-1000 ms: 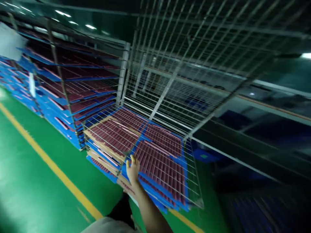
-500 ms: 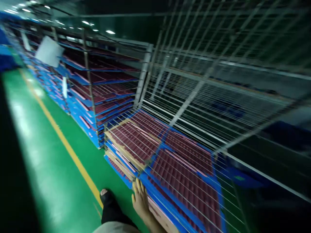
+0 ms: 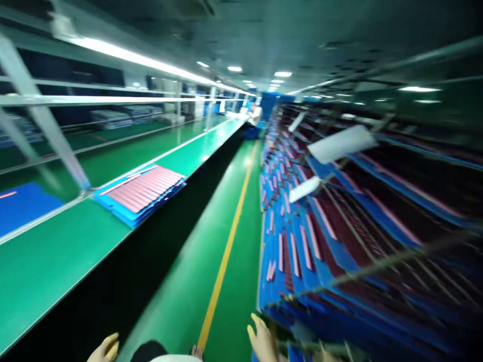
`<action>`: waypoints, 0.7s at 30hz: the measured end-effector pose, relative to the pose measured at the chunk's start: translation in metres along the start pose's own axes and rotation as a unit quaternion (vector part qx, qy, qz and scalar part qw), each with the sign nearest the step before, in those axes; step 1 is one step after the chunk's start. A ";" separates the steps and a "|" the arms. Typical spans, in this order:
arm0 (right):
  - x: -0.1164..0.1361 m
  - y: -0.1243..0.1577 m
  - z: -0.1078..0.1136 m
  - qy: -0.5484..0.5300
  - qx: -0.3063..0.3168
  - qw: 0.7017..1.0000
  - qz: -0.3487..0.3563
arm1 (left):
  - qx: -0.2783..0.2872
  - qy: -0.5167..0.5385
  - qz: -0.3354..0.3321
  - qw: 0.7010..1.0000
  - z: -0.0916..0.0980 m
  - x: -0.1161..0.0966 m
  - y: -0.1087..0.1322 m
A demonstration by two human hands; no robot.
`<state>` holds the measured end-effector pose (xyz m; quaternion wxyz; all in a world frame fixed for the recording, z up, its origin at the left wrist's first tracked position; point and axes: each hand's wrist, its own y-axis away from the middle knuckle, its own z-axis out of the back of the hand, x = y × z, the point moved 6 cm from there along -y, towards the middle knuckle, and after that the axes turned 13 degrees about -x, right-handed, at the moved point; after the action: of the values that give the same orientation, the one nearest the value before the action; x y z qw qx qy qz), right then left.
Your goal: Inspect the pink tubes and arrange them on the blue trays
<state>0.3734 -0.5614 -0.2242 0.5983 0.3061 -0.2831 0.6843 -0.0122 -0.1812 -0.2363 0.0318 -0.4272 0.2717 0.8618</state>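
Observation:
My right hand (image 3: 262,341) is at the bottom, just right of the yellow floor line, beside the near end of a wire rack (image 3: 354,274). Its fingers are apart, yellow covers show on the fingertips, and nothing is held. My left hand (image 3: 104,349) shows partly at the bottom edge, below the green bench, with yellow-covered fingers loosely bent and nothing visible in them. The rack carries many blue trays (image 3: 277,284) with rows of dark red and pink strips. On the bench lies a stack of blue trays (image 3: 130,218) bearing pink strips.
A long green workbench (image 3: 49,271) runs along the left, with a metal frame (image 3: 64,146) above it. A green aisle floor with a yellow line (image 3: 226,256) lies between bench and racks. White papers (image 3: 341,144) hang on the racks. Farther off, a person (image 3: 255,114) is at the bench.
The view has swung left from the low wire rack to the aisle and bench. My right hand, earlier at the edge of the low tray stacks, is now apart from them; my left hand has come into view.

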 end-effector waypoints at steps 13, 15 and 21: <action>0.229 -0.043 -0.274 -0.003 0.322 0.926 0.199 | -0.220 0.305 0.085 0.923 0.087 -0.093 -0.107; 0.254 -0.051 -0.295 -0.003 0.344 0.913 0.217 | -0.219 0.306 0.065 0.924 0.100 -0.122 -0.139; 0.291 -0.124 -0.319 0.014 0.311 0.928 0.203 | -0.199 0.306 0.089 0.927 0.101 -0.155 -0.181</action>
<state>0.4426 -0.1176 -0.2096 0.3250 0.4031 -0.1034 0.8493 0.0650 0.0504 -0.1495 -0.2154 -0.6418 0.1278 0.7248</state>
